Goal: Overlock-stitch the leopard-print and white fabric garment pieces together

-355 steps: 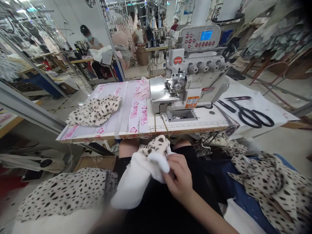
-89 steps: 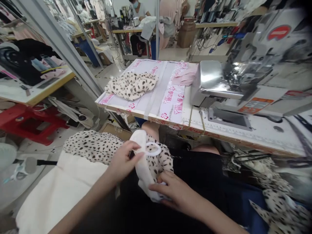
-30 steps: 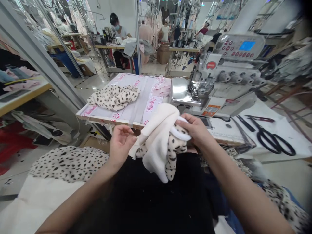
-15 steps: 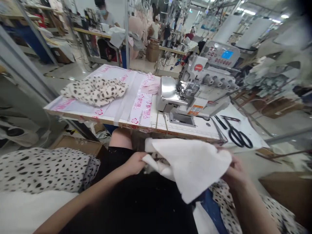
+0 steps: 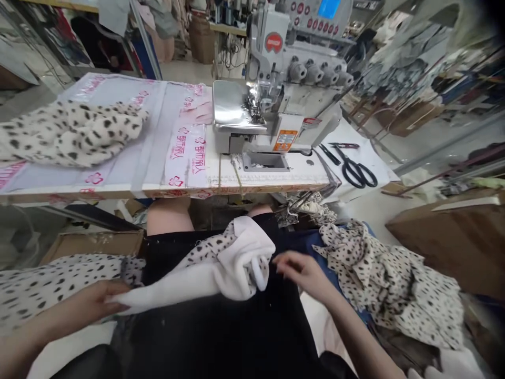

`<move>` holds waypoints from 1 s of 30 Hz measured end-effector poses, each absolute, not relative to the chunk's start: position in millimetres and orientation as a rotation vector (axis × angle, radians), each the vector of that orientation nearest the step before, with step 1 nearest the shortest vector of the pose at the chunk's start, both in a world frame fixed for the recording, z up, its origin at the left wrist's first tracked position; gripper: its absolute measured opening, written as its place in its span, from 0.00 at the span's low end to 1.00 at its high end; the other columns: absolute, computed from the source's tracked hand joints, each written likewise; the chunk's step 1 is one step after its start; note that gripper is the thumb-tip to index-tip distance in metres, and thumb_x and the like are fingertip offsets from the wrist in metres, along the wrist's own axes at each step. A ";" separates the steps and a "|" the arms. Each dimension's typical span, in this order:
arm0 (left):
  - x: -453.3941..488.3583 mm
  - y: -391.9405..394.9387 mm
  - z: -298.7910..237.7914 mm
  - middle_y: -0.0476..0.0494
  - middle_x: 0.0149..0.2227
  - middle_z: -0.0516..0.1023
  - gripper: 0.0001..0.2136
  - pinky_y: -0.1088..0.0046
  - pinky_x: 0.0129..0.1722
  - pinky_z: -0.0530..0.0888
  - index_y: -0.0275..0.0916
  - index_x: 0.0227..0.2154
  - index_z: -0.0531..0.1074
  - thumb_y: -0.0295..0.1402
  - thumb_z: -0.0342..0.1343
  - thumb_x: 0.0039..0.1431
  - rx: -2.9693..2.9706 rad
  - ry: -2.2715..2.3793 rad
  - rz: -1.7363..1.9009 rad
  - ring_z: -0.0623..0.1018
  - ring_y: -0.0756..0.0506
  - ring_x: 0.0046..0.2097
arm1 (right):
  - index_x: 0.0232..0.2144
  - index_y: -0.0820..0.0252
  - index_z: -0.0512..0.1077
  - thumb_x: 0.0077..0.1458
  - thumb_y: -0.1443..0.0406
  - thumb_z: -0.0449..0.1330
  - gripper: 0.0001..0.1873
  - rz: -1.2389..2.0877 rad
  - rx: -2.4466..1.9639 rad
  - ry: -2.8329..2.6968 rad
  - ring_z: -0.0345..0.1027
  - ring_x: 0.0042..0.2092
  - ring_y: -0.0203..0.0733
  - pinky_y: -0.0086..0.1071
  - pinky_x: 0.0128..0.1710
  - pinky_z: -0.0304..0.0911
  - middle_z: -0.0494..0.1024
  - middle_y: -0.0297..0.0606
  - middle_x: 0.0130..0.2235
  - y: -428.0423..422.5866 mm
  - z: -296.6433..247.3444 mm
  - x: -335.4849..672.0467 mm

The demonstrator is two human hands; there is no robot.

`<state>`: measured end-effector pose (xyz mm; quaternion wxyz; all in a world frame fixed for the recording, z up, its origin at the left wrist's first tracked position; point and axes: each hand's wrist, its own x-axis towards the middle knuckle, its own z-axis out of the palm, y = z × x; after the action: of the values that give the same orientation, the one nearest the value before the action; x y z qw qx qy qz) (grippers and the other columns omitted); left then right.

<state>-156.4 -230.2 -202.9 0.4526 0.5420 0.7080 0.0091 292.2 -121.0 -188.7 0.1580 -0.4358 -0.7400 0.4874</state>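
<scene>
Across my lap lies a piece of fleece fabric [image 5: 236,263], white on one side and black-spotted on the other, bunched up at its right end. My left hand [image 5: 100,302] is closed on its stretched-out left end. Beside the bunched end, my right hand [image 5: 302,271] is apart from the cloth, its fingers loosely curled and separated, with nothing visible in them. To my left is more spotted fabric [image 5: 59,279], partly behind the left hand. A heap of spotted fabric [image 5: 394,279] lies to the right of my right arm.
An overlock sewing machine [image 5: 284,89] stands on the table [image 5: 177,189] in front of me. Black-handled scissors [image 5: 357,173] and thread snips [image 5: 343,145] lie at its right. A crumpled spotted piece [image 5: 74,131] rests on the table's left. Cardboard boxes [image 5: 450,237] stand at right.
My right hand has let go of the fabric, while my left hand has drawn its end leftward. The cloth has dropped from a spread sheet to a bunch on my lap. The view has tilted down.
</scene>
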 end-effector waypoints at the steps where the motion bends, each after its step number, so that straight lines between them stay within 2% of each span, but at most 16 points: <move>1: -149.4 -224.3 -199.6 0.50 0.36 0.77 0.11 0.69 0.43 0.68 0.46 0.30 0.76 0.40 0.57 0.42 1.360 1.755 -0.005 0.74 0.41 0.41 | 0.33 0.62 0.69 0.56 0.64 0.50 0.09 1.333 -1.250 -2.109 0.67 0.41 0.43 0.35 0.42 0.62 0.73 0.42 0.39 -102.7 -189.8 292.4; 4: -111.8 -202.0 -196.0 0.44 0.51 0.68 0.23 0.67 0.53 0.60 0.43 0.44 0.71 0.45 0.57 0.43 1.454 1.747 0.072 0.66 0.39 0.52 | 0.44 0.62 0.66 0.51 0.68 0.52 0.16 1.380 -1.110 -2.234 0.58 0.53 0.46 0.38 0.52 0.52 0.67 0.44 0.51 -53.7 -197.1 277.5; 6: -77.7 -188.8 -201.1 0.42 0.55 0.64 0.30 0.68 0.55 0.57 0.40 0.50 0.66 0.45 0.58 0.42 1.480 1.672 0.153 0.64 0.39 0.55 | 0.48 0.60 0.64 0.45 0.69 0.57 0.25 1.500 -1.040 -2.338 0.55 0.56 0.47 0.38 0.54 0.50 0.64 0.42 0.54 -32.3 -206.2 256.8; 7: -60.9 -183.6 -205.1 0.40 0.54 0.65 0.32 0.67 0.54 0.58 0.39 0.51 0.65 0.44 0.60 0.40 1.474 1.612 0.165 0.65 0.39 0.54 | 0.49 0.59 0.64 0.43 0.68 0.58 0.27 1.569 -1.015 -2.386 0.56 0.55 0.48 0.38 0.53 0.51 0.64 0.41 0.54 -25.6 -211.8 245.6; 9: -34.9 -175.7 -212.4 0.39 0.47 0.72 0.28 0.67 0.49 0.64 0.36 0.46 0.69 0.42 0.60 0.39 1.453 1.472 0.154 0.70 0.38 0.47 | 0.48 0.58 0.67 0.41 0.66 0.61 0.27 1.688 -0.988 -2.458 0.61 0.51 0.49 0.37 0.49 0.56 0.69 0.40 0.51 -18.7 -223.0 226.6; 12: -30.8 -166.4 -212.8 0.45 0.36 0.77 0.16 0.72 0.40 0.68 0.36 0.35 0.74 0.40 0.57 0.44 1.432 1.311 0.143 0.74 0.41 0.39 | 0.33 0.60 0.74 0.40 0.60 0.64 0.16 1.776 -0.993 -2.487 0.67 0.38 0.46 0.33 0.39 0.60 0.76 0.38 0.35 -17.3 -232.2 216.4; 13: -39.2 -163.2 -209.1 0.46 0.35 0.77 0.14 0.73 0.40 0.68 0.36 0.34 0.74 0.40 0.56 0.46 1.408 1.302 0.162 0.74 0.42 0.39 | 0.27 0.61 0.74 0.41 0.58 0.63 0.13 1.783 -0.999 -2.471 0.67 0.34 0.44 0.32 0.36 0.59 0.75 0.36 0.30 -17.0 -231.7 218.5; 15: -64.0 -156.2 -197.3 0.48 0.37 0.76 0.15 0.75 0.41 0.67 0.37 0.37 0.73 0.40 0.55 0.48 1.308 1.350 0.222 0.73 0.43 0.41 | 0.21 0.62 0.71 0.45 0.54 0.60 0.16 1.766 -1.018 -2.393 0.64 0.28 0.39 0.30 0.31 0.58 0.71 0.32 0.23 -14.6 -225.2 228.8; 19: -104.6 -142.1 -172.3 0.47 0.36 0.76 0.14 0.76 0.40 0.68 0.36 0.36 0.73 0.40 0.54 0.49 1.274 1.465 0.324 0.73 0.45 0.39 | 0.20 0.62 0.66 0.51 0.49 0.52 0.22 1.694 -1.047 -2.161 0.58 0.24 0.34 0.28 0.25 0.54 0.65 0.30 0.21 -1.9 -201.8 251.6; 22: -108.3 -131.9 -166.7 0.45 0.37 0.75 0.14 0.76 0.40 0.69 0.36 0.36 0.74 0.39 0.57 0.47 1.307 1.406 0.468 0.73 0.44 0.40 | 0.21 0.62 0.66 0.50 0.48 0.52 0.23 1.656 -1.016 -2.042 0.60 0.28 0.36 0.29 0.30 0.56 0.66 0.32 0.24 6.9 -188.5 255.4; 24: -103.6 -126.3 -169.7 0.44 0.38 0.76 0.20 0.75 0.35 0.71 0.37 0.41 0.71 0.39 0.59 0.44 1.104 1.406 0.651 0.74 0.45 0.37 | 0.22 0.61 0.67 0.50 0.47 0.52 0.23 1.654 -1.000 -1.985 0.61 0.32 0.37 0.30 0.33 0.57 0.68 0.33 0.26 8.1 -185.4 252.3; 26: -98.5 -122.7 -174.0 0.43 0.36 0.76 0.25 0.75 0.31 0.72 0.36 0.43 0.69 0.39 0.62 0.40 0.833 1.373 0.840 0.75 0.45 0.33 | 0.24 0.61 0.68 0.50 0.46 0.50 0.24 1.706 -0.991 -1.960 0.61 0.30 0.35 0.29 0.33 0.57 0.67 0.31 0.26 3.6 -187.4 246.8; 28: -96.0 -121.7 -176.1 0.42 0.32 0.77 0.22 0.73 0.31 0.73 0.33 0.40 0.70 0.37 0.63 0.39 0.605 1.310 0.931 0.76 0.45 0.31 | 0.26 0.62 0.69 0.45 0.47 0.56 0.22 1.817 -0.962 -1.987 0.60 0.28 0.33 0.27 0.29 0.57 0.67 0.29 0.25 -7.5 -193.6 240.3; 30: -97.6 -123.9 -174.7 0.42 0.28 0.77 0.17 0.71 0.31 0.74 0.32 0.35 0.70 0.36 0.61 0.42 0.469 1.272 0.930 0.76 0.44 0.29 | 0.25 0.62 0.71 0.34 0.52 0.66 0.20 1.962 -0.903 -2.053 0.60 0.26 0.33 0.25 0.27 0.57 0.69 0.27 0.24 -23.4 -201.3 234.0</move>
<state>-97.6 -123.9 -174.7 0.6805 0.2091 0.5669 0.4145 234.0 -23.4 -201.3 0.0808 -0.3019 -0.6866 0.6564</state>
